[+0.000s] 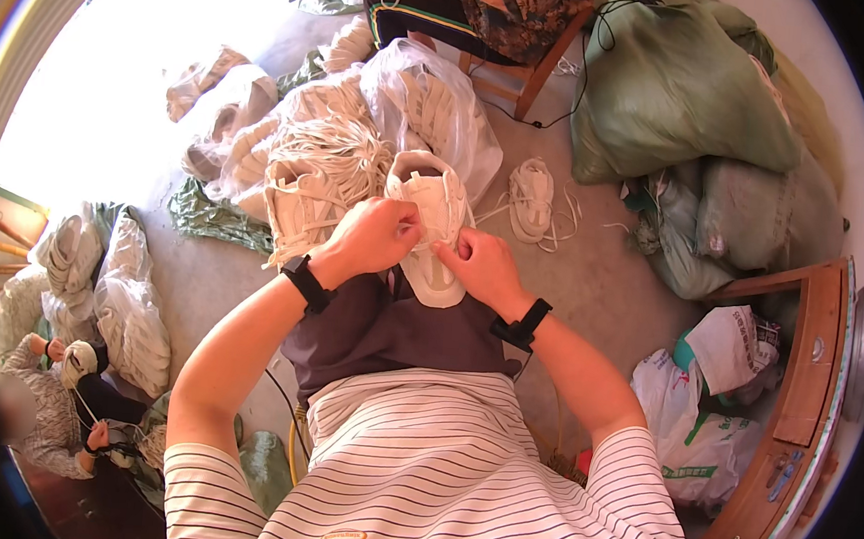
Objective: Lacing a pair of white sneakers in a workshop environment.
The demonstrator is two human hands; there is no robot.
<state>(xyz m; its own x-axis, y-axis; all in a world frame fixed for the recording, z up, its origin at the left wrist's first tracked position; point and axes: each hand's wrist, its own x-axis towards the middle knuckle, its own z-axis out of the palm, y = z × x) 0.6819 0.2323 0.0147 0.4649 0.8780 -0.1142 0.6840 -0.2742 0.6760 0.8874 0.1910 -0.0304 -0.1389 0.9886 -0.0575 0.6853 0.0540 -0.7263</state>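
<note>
Head view: a white shoe (433, 220) is held over the lap, toe pointing far. The left hand (374, 233) is closed on the shoe's left side, fingers pinched at a white lace (410, 230). The right hand (483, 263) is closed on the shoe's right edge. A bundle of white laces (318, 176) is seen just left. Another laced shoe (531, 198) lies on the floor, far right.

Blown-out daylight upper left, perhaps a doorway; fisheye edges bend.
</note>
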